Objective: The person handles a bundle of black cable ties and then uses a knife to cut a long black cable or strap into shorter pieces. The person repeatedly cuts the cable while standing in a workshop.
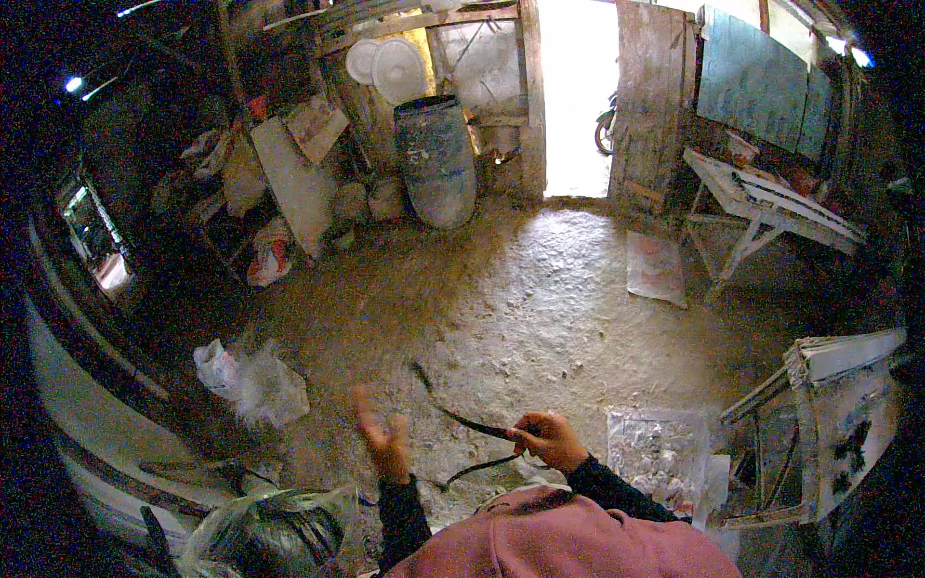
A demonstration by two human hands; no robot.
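Onto the wide rough floor point(549, 318), what I hold could fall, I judge, if my pinch becomes loose (it seems light). My left grip point(387, 448) is raised, blurred, fingers extended, seemingly empty; my right grip point(547, 441), turned inward, pinches the dark strip point(482, 427), whose two lengths reach leftward.

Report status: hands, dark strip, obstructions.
Right hand pinched on dark strip. Left hand open, blurred, apart from strip. Strip extends leftward. Clear plastic on floor, left, not touching strip.
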